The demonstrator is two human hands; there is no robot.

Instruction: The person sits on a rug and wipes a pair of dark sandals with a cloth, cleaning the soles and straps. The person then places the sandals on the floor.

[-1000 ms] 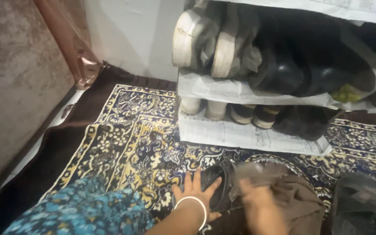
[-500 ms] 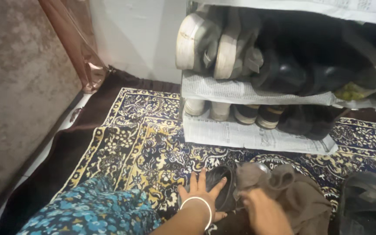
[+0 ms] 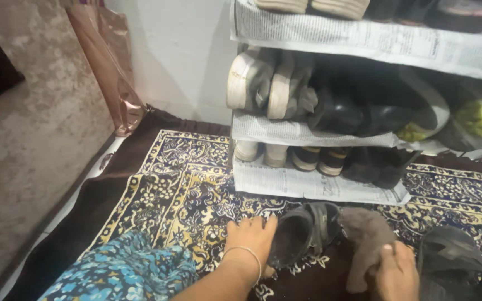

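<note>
The left hand (image 3: pixel 250 239) grips a dark sandal (image 3: pixel 302 234) on the patterned rug (image 3: pixel 179 184). The right hand (image 3: pixel 397 273) clutches a brown cloth (image 3: pixel 366 239) — just beside it.

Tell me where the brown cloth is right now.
In the head view, the brown cloth is low and right of centre on the rug, gripped by the right hand, between two dark sandals.

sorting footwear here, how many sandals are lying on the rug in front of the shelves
2. One dark sandal lies tipped under the left hand; the other sandal sits at the far right, beside the right hand gripping a brown cloth. More may lie out of frame.
</note>
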